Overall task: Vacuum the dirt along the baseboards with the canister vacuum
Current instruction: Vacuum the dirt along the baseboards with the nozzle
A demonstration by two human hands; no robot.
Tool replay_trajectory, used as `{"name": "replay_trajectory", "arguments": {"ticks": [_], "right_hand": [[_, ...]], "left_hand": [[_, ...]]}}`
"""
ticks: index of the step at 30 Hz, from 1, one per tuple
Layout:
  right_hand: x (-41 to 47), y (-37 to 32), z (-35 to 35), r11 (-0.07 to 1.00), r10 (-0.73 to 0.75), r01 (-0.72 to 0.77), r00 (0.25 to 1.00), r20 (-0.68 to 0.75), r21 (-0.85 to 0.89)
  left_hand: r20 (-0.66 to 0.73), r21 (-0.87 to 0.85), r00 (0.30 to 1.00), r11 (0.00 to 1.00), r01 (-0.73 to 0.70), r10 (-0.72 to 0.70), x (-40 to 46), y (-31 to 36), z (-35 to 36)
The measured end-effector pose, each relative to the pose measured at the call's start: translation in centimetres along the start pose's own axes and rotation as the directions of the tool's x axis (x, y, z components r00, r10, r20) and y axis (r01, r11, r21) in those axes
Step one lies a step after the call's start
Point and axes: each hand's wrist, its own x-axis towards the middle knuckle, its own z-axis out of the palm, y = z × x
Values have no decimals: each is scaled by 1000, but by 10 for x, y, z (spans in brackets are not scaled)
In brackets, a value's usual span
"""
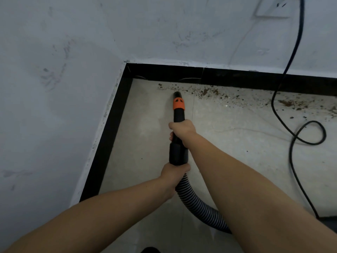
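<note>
A black vacuum nozzle (178,110) with an orange collar points at the floor near the room's corner, its tip just short of the black baseboard (237,77). My right hand (182,131) grips the nozzle tube below the collar. My left hand (174,173) grips the lower end where the ribbed hose (197,203) joins. Brown dirt (206,92) lies scattered along the back baseboard, from beside the nozzle tip out to the right.
A black power cord (291,57) hangs from a wall socket (273,8) at the top right and loops on the pale tile floor (145,143). A second baseboard (109,136) runs down the left wall. White scuffed walls meet at the corner.
</note>
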Motion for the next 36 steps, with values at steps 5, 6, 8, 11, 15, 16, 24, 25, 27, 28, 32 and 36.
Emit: {"name": "replay_trajectory", "arguments": {"ticks": [5,6,8,11,15,16,24,25,27,28,32,36], "right_hand": [[-4,10,-30,996,35,-28,996,-82,84],[-4,10,-35,995,39,-30,994,-99,100],[-4,9,-45,991,49,-33,991,-123,128],[-2,6,-54,988,54,-31,988,-146,150],[2,0,-51,990,62,-42,987,-147,134],[3,-1,-48,991,64,-47,989,-135,125],[14,-11,-6,1000,7,-7,1000,-30,-6],[16,-11,1,1000,-5,4,1000,-20,-23],[18,-11,13,999,-20,20,1000,7,-49],[18,-11,18,998,-24,26,999,24,-58],[20,-19,39,992,-18,30,996,93,-125],[25,-33,47,991,-9,27,991,134,-131]], "left_hand": [[61,87,998,996,-22,17,-9,-2,16],[76,101,997,994,-32,24,-10,-1,20],[104,121,994,992,-43,31,-12,2,26],[119,129,992,990,-58,42,-11,7,32],[107,95,993,994,-51,41,-8,11,31],[101,82,994,995,-48,40,-7,11,30],[28,-29,1000,1000,-13,14,7,13,8],[14,-40,1000,999,-12,12,10,12,5],[-14,-58,1000,998,-10,9,14,10,-1],[-29,-66,1000,998,-8,6,15,10,-4],[-80,-96,997,995,1,-9,21,11,-15],[-98,-120,995,992,-31,20,26,22,-22]]}}
